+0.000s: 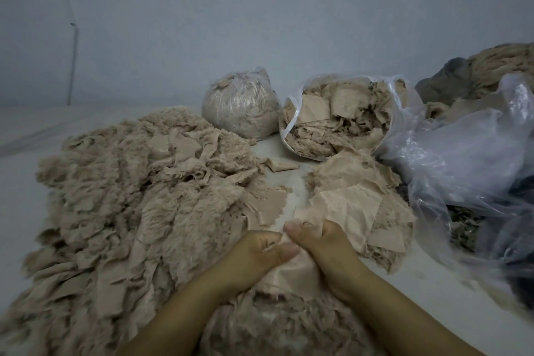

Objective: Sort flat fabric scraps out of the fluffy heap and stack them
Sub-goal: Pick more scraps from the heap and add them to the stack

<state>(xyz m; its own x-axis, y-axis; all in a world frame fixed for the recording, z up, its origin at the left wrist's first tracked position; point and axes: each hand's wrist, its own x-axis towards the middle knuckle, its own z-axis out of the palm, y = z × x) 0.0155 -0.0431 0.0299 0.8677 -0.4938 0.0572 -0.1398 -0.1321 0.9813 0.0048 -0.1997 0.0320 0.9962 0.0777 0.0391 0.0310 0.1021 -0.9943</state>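
- Fabric scrap, flat, beige, smooth-faced: held between both hands at the near edge of the fluffy heap; its lower part drapes down between the wrists onto fluffy material below.
- Left hand: fingers curled under, thumb pressed on top of the scrap; clamped on its left edge.
- Right hand: fingers curled, thumb lying across the scrap's top edge; clamped on its right side. The two thumbs nearly touch.
- Fluffy heap: large, beige, pile-side up, spread over a pale surface to the left of the hands and reaching back toward the wall. Several flat pieces lie mixed into its top and its right margin.
- Stack of flat scraps: just right of the heap and of the hands, smooth sides up, laid overlapping; fluffy edges show round its rim. A narrow strip of pale surface separates it from the heap.
- Loose small scrap: lies alone on the surface, between the heap and the open bag.
- Open plastic bag: behind the stack, on its side, mouth facing the camera, packed with mixed beige offcuts.
- Tied plastic bag: behind the heap's far right corner, just left of the open bag, rounded, full.
- Crumpled clear plastic sheeting: right of the stack; more beige fluffy material and something dark lie behind and under it, detail unclear.
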